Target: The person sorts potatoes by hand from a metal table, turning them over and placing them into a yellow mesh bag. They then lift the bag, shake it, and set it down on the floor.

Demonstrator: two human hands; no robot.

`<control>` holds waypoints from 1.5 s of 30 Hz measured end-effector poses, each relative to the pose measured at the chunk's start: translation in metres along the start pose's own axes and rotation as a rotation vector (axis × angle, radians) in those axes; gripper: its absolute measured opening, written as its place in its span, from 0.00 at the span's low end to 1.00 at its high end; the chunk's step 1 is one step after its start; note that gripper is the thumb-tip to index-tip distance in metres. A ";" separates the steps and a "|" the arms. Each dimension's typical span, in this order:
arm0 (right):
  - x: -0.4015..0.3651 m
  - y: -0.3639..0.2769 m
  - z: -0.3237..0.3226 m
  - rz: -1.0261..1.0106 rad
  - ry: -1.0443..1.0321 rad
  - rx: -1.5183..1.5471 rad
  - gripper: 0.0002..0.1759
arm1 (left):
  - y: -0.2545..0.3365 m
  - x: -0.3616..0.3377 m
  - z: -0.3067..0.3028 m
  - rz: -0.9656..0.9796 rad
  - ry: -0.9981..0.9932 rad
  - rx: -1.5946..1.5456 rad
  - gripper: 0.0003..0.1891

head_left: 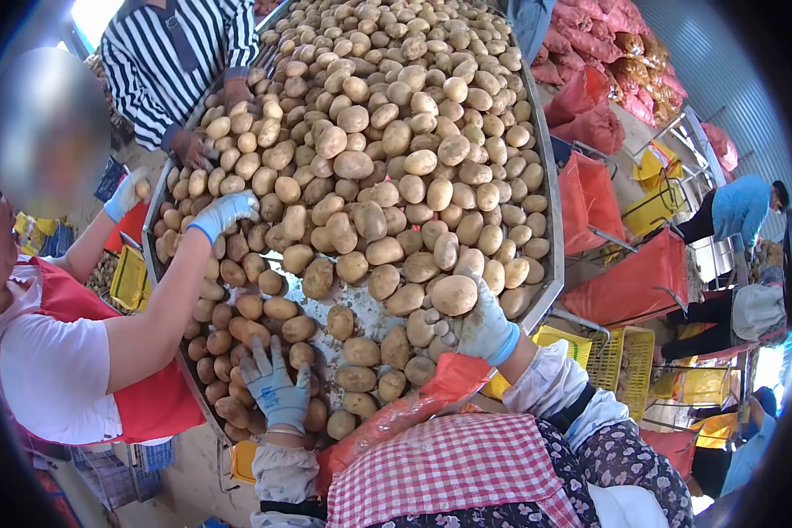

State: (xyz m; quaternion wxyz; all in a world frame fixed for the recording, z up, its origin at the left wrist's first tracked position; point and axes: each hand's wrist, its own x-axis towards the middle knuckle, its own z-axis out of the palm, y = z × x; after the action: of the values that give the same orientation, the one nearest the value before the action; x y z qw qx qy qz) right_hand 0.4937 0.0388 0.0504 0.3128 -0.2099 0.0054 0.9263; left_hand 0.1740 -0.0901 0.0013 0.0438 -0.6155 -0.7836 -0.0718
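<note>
A large heap of potatoes [387, 136] covers the metal sorting table [550, 220]. My right hand [487, 327], in a white and light-blue glove, is closed around a big round potato [454, 296] at the table's right front. Smaller potatoes [420, 327] lie just left of that hand. My left hand [277, 385], gloved the same way, rests with fingers spread over potatoes at the near left. One reddish-brown potato [249, 331] is by its fingertips. Between my hands, loose potatoes [361, 351] lie scattered on the wet, dirty tabletop.
Left of me, a co-worker in a red apron [163, 387] reaches gloved hands [227, 214] toward the heap. Another in a striped shirt [150, 66] handles potatoes beyond. Orange bins [629, 277], a yellow crate [619, 363] and red sacks [594, 128] stand right.
</note>
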 end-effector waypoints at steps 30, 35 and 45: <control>0.006 0.062 0.028 -0.667 -0.162 -1.374 0.25 | 0.126 -0.009 -0.046 -0.183 -0.042 -1.406 0.19; 0.007 0.068 0.036 -0.445 -0.048 -0.995 0.27 | 0.126 -0.003 -0.049 -0.323 -0.187 -1.516 0.15; -0.146 -0.081 -0.105 -0.544 0.429 -1.218 0.14 | 0.055 -0.021 -0.033 0.063 0.195 -0.497 0.27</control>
State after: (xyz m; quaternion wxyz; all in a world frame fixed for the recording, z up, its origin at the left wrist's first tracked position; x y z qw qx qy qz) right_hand 0.6859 0.0051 0.0221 0.3525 -0.5197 -0.5057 0.5915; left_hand 0.2317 -0.1031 0.0340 -0.0313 -0.6217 -0.7145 -0.3195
